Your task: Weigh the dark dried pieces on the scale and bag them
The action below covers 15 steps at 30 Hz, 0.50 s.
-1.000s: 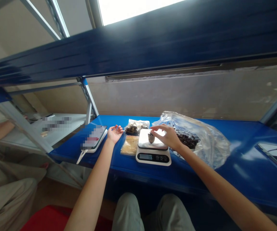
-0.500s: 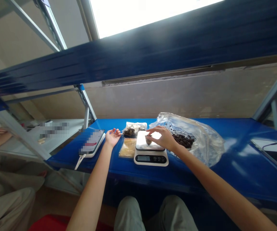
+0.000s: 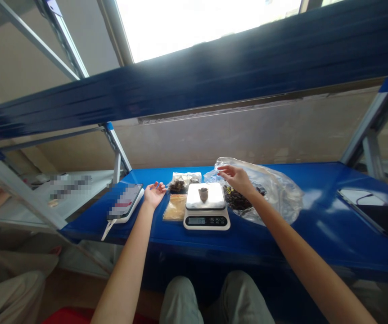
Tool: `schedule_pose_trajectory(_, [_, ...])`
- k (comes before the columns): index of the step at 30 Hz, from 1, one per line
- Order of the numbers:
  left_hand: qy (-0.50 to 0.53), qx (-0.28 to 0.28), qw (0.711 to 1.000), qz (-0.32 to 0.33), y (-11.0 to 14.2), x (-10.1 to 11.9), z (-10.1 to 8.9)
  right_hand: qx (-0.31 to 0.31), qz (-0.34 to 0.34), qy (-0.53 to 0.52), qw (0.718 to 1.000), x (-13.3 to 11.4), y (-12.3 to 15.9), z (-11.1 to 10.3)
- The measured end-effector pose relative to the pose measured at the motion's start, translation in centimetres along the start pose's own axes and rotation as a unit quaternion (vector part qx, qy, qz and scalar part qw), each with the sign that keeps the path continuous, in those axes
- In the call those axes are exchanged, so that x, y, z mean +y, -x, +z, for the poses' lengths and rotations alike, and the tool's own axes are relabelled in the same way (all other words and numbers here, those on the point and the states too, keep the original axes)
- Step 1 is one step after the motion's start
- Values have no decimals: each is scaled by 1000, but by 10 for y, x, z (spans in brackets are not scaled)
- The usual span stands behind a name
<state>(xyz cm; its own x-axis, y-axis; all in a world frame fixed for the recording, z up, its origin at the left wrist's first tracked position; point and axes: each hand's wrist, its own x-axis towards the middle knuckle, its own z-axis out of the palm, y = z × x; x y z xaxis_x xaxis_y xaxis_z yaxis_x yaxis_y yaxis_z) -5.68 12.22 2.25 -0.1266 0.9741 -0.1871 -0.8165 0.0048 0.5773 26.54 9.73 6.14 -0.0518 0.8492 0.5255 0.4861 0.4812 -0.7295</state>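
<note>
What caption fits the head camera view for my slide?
Open left hand beside a digital scale holding a small cup; right hand over a clear plastic bag.

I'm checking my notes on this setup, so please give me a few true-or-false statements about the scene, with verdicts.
1. The small cup stands on the digital kitchen scale. True.
2. The right hand grips the cup. False: it is open above the clear plastic bag, apart from the cup.
3. The left hand is open beside the phone. True.
4. The golden-brown packet lies right of the scale. False: it lies left of it.
5. Dark pieces lie in the bag. True.
</note>
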Motion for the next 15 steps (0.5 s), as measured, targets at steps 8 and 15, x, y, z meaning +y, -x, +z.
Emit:
schedule_pose_trajectory(8, [-9, 3, 1000, 4, 0, 0, 0, -170, 83, 187, 964, 8, 2, -18])
schedule_pose_trajectory(15, [-18, 6, 1000, 4, 2, 0, 3, -260, 92, 204, 939, -3, 3, -29])
